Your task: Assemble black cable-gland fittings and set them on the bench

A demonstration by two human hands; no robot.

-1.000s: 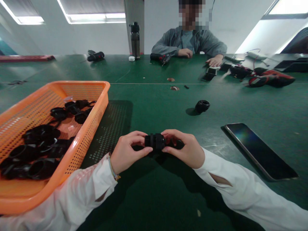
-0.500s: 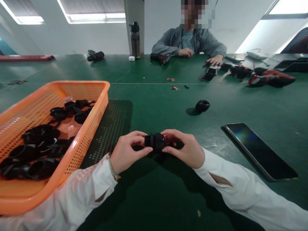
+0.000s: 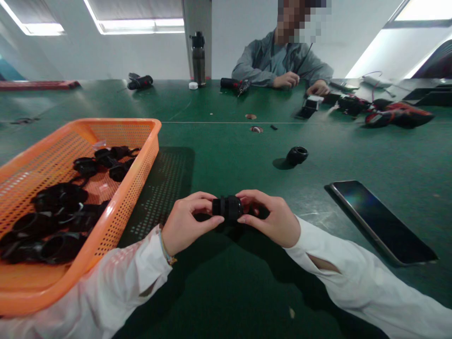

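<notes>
Between my two hands lies a black ribbed cylindrical fitting (image 3: 229, 207), held sideways just over the green table. My left hand (image 3: 192, 214) pinches its left end with thumb and fingers. On its right end, the thumb and fingertips of my right hand (image 3: 268, 214) are closed. Shadow and fingers hide the fitting's underside and part of its right end. A similar short black ring-shaped piece (image 3: 297, 156) rests on the table beyond my right hand.
An orange perforated basket (image 3: 155, 136) with several black parts stands at left. A phone (image 3: 381, 221) lies at right. Across the table (image 3: 219, 155) sits a person (image 3: 282, 61) near a box-like device (image 3: 309, 107), a bottle (image 3: 198, 59) and power tools (image 3: 235, 85).
My hands stay in place while the fitting's larger right section shows a slightly different side, as if rotated. The person opposite has leaned to the right and raised a hand a little.
</notes>
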